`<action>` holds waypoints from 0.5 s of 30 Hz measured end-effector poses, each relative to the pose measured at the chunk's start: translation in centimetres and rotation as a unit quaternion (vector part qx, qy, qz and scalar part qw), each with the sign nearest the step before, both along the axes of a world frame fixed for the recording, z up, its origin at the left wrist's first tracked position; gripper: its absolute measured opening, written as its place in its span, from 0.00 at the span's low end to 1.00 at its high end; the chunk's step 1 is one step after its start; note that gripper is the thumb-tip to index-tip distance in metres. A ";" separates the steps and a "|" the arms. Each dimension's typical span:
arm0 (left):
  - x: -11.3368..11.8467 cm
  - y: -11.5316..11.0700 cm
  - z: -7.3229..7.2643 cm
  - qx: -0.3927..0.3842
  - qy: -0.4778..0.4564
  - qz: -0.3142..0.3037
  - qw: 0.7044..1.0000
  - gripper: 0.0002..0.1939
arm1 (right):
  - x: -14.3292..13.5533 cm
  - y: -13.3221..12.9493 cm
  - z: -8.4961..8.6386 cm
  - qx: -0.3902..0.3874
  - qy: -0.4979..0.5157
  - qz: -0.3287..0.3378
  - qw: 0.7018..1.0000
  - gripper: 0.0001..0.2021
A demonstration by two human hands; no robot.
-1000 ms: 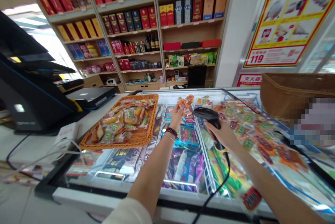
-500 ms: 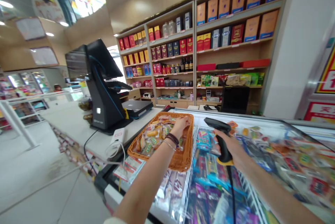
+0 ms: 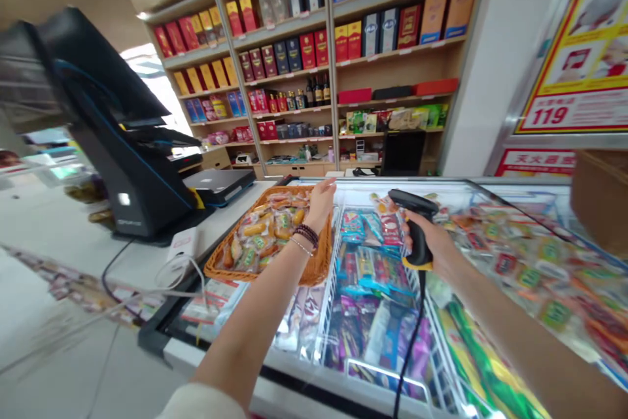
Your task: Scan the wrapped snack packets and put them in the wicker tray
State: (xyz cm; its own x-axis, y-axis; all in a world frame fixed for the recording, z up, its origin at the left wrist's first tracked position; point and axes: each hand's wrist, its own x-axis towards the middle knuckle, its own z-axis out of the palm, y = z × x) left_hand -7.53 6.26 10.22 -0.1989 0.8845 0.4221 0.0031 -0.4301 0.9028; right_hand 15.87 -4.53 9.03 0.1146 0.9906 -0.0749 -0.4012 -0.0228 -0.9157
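Observation:
My left hand (image 3: pixel 320 204), with dark beads and a thin bracelet at the wrist, is above the far right corner of a brown wicker basket (image 3: pixel 321 263). Its fingers look stretched forward, and I see nothing in them. Wrapped snack packets (image 3: pixel 262 228) fill the left and middle of the basket; my forearm hides part of its right side. My right hand (image 3: pixel 426 236) is wrapped round the handle of a black and yellow barcode scanner (image 3: pixel 415 202), its head pointing left. The scanner's black cable (image 3: pixel 409 353) hangs toward me over the freezer.
Under the basket and scanner is a glass-topped freezer (image 3: pixel 294 376) with packaged ices in white wire baskets. A black checkout terminal (image 3: pixel 132 170), a flat grey device (image 3: pixel 220 185) and a white box with a cable (image 3: pixel 182 246) stand left. A cardboard box (image 3: pixel 601 200) is at right.
The view has swung right, so the terminal and shelves sit further left. My left hand has moved from among the packets to the basket's far right corner. The scanner remains in my right hand.

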 end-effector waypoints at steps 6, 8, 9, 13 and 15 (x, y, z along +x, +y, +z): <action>10.1 1.9 -2.2 -0.036 0.129 -0.066 0.989 0.10 | 6.9 -1.8 -1.9 -0.047 0.015 -0.097 0.994 0.06; 12.8 2.3 -3.6 -0.029 0.199 -0.053 0.978 0.10 | 7.9 -2.4 -2.8 -0.064 0.021 -0.114 0.991 0.06; 13.9 2.5 -4.3 -0.021 0.239 -0.044 0.970 0.10 | 8.1 -2.6 -3.2 -0.073 0.022 -0.121 0.990 0.07; 16.9 3.3 -6.5 0.016 0.359 -0.038 0.932 0.14 | 8.2 -3.0 -3.9 -0.098 0.017 -0.133 0.986 0.08; 17.9 3.7 -7.1 0.015 0.382 -0.038 0.923 0.14 | 8.1 -3.0 -3.9 -0.094 0.010 -0.128 0.987 0.08</action>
